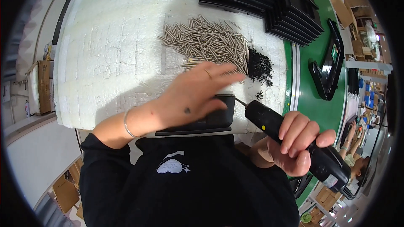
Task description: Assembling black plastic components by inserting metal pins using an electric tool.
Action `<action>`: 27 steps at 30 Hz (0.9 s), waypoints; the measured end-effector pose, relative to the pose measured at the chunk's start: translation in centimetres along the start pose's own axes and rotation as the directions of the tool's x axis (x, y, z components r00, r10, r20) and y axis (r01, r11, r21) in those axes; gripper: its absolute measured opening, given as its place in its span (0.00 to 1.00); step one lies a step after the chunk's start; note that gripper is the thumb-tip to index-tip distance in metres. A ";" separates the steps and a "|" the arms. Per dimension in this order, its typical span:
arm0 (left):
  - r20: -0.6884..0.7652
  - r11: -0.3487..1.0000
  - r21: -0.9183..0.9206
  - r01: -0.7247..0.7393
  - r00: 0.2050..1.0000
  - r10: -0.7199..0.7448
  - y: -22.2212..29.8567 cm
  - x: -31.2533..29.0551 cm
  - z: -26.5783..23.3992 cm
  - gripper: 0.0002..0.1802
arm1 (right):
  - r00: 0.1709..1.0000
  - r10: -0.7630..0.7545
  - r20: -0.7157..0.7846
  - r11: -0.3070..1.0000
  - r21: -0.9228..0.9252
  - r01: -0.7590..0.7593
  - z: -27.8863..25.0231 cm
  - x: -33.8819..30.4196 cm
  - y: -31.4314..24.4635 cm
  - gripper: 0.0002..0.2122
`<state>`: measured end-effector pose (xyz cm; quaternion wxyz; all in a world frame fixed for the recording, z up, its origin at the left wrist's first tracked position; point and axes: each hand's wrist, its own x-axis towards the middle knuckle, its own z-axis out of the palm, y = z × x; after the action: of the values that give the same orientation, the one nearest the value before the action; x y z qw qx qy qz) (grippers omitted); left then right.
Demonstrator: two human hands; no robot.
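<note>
With your right hand (296, 143) clenched on the electric screwdriver (294, 141) and your open left hand (193, 94) hovering over the black plastic part (219, 115) at the foam pad's (109, 59) near edge, the unsteadied part could shift under the bit.

My left hand (191, 94) blurs at the fingertips and covers much of the black part (210, 120) beneath it. I can't make out the screwdriver (294, 143) tip, and the small black screws (259, 65) merge together.
</note>
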<state>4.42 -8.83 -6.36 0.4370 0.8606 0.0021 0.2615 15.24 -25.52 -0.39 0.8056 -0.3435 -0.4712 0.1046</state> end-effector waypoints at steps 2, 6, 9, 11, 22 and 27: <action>0.025 0.974 0.228 0.014 0.999 -0.021 -1.4 0.1 -3.0 0.12 | 1.000 0.008 -0.022 1.000 -0.014 -0.008 -0.3 0.0 0.1 0.13; 0.048 0.903 0.419 0.090 0.992 -0.121 -3.9 -0.9 -4.8 0.04 | 0.998 0.015 -0.057 1.000 -0.005 -0.015 -0.6 0.0 -0.2 0.13; 0.089 0.864 0.495 0.095 0.983 -0.159 -4.5 -0.7 -4.7 0.02 | 0.998 0.009 -0.060 1.000 -0.027 -0.011 -0.5 0.1 0.0 0.13; 0.187 0.815 0.579 0.008 0.972 -0.143 -4.3 -0.3 -4.9 0.04 | 0.998 0.023 -0.051 0.999 -0.023 -0.024 -0.4 0.1 -0.1 0.13; 0.122 0.899 0.431 0.074 0.983 -0.139 -2.2 -0.4 -6.4 0.05 | 0.997 0.048 -0.053 0.998 -0.031 -0.049 -0.6 0.0 -0.3 0.12; 0.116 0.929 -0.022 0.370 0.924 -0.365 0.0 -3.5 -6.1 0.08 | 0.996 0.084 0.001 0.995 0.049 -0.084 0.4 0.2 0.3 0.13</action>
<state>-1.36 -5.09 -5.03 0.4961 0.8484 0.1337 0.1275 15.11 -25.00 -0.31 0.8088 -0.3432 -0.4534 0.1498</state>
